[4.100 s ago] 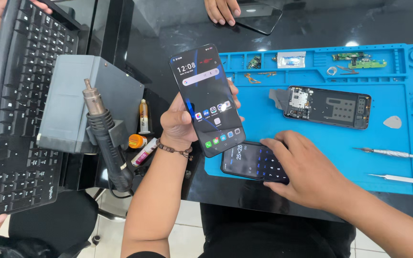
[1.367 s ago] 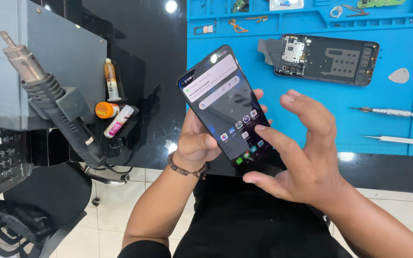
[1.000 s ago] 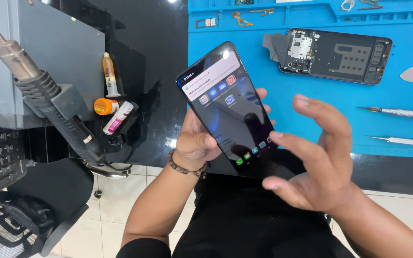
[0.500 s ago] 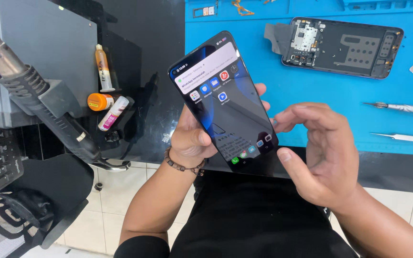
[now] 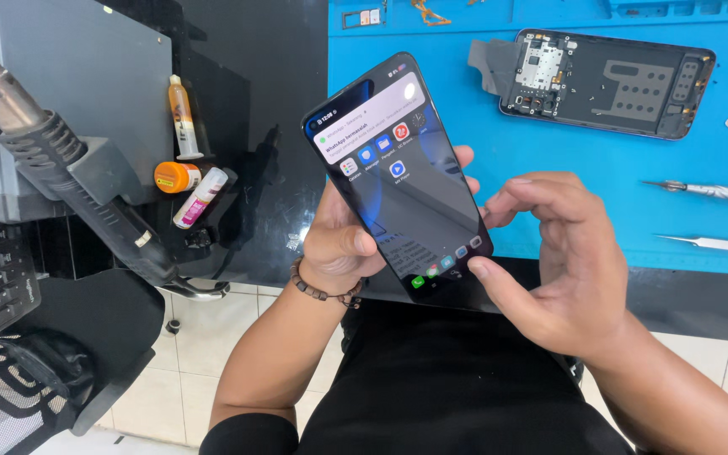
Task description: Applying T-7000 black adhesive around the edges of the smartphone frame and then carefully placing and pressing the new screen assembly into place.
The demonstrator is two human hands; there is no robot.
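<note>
- Head view: left hand (image 5: 343,244) wrapped around a slim black smartphone with a lit screen (image 5: 399,173), held tilted above the lap at the dark glossy counter (image 5: 254,126) edge.
- Right hand (image 5: 562,261) spread loose, holding nothing, thumb tip touching the phone's lower right corner.
- Behind, on a blue rubber repair mat (image 5: 549,185): an opened black phone with bare circuit board (image 5: 604,82).
- Far left: grey hot-air gun (image 5: 61,173), small orange-capped bottle (image 5: 177,176).

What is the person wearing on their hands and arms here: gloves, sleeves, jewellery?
Both hands are bare, with no gloves and no rings visible. The left hand has a bracelet of dark brown beads at the wrist. The right hand has a plain wrist. Both forearms are uncovered; a black sleeve shows only at the left upper arm.
</note>
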